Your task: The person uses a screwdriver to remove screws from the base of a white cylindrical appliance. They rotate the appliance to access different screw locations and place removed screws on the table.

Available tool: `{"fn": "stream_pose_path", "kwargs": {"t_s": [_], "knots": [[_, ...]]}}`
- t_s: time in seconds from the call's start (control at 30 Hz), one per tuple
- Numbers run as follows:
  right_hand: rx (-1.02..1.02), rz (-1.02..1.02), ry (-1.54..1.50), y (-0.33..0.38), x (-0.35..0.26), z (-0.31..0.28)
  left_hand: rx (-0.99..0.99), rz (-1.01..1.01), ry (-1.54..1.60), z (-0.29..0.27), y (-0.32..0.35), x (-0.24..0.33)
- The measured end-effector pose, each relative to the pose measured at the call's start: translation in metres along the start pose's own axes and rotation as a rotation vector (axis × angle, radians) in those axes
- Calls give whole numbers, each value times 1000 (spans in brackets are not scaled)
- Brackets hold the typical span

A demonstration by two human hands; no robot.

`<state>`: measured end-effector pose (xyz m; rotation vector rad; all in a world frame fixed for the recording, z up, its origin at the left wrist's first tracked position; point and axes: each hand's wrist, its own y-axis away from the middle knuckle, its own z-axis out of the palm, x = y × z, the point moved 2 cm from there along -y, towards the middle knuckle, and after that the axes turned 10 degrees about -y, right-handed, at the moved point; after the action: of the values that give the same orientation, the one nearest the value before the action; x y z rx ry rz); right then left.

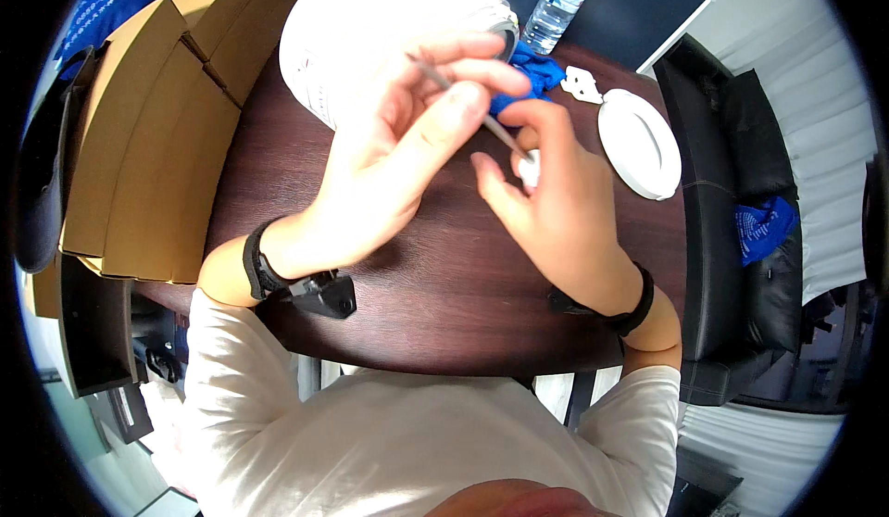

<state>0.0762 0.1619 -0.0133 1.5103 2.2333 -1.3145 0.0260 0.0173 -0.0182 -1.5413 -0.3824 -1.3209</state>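
Observation:
Above the table, my left hand (394,142) pinches a thin grey rod (506,136) between thumb and fingers, its other fingers partly spread. The rod slants down to the right. At its lower end, my right hand (569,193) closes its curled fingers round a small white piece (530,170); the rod's tip meets this piece. Fingers hide most of the piece, so its kind cannot be made out. Just behind my left hand a large white rounded appliance (361,17) lies on the table, overexposed in places.
A white oval ring-like part (639,145) and a small white flat part (582,85) lie right of a blue cloth (542,68). Behind stands a water bottle (557,7). Cardboard boxes (157,156) line the left of the dark wooden table (444,295); a black sofa (718,220) is on the right.

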Motion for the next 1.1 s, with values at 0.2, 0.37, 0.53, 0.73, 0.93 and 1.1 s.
{"fn": "stream_pose_path", "kwargs": {"t_s": [0.2, 0.37, 0.53, 0.73, 0.93, 1.1], "knots": [[-73, -30, -163, -1, -2, 25, 83, -25, 302, -6, -5, 13], [-241, 263, -344, 3, 7, 27, -30, -30, 500, -22, 1, 25], [-548, 376, -741, 11, 4, 36, -278, 73, 632, -17, 1, 30], [-1236, 704, -1232, 2, 19, 29, -400, 152, 620, -12, 2, 35], [-291, 371, -401, -3, 7, 23, 236, -26, 331, -16, -9, 20], [-69, 183, -91, 6, 21, 23, 399, -42, 420, -15, -12, 25]]}}
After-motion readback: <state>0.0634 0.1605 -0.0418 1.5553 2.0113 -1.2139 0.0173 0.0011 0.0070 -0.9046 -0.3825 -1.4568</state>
